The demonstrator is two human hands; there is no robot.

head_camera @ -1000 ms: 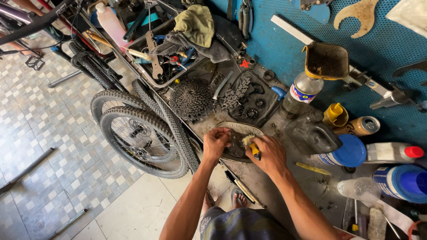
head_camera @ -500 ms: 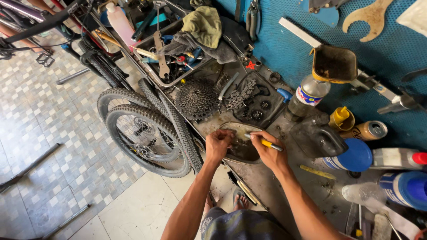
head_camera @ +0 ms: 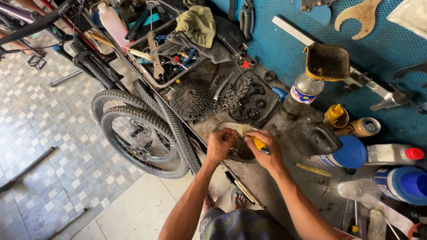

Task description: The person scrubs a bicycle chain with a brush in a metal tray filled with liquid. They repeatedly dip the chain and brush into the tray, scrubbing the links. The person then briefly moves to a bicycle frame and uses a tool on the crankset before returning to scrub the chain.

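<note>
A clear plastic bottle [head_camera: 303, 94] stands at the bench's back wall — its label white, red and blue; right of it lies a gold can [head_camera: 361, 127]; beyond, a white bottle [head_camera: 391, 154] with red cap; 1 blue-lidded tub [head_camera: 349, 153] — round — sits between.

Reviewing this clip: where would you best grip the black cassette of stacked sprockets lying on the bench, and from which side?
Probably from above, fingers spread around the toothed outer rim of the black sprocket cassette. It lies flat, widest sprocket down, with the bicycle tyre close on one side, so the top is the freest approach.
</note>
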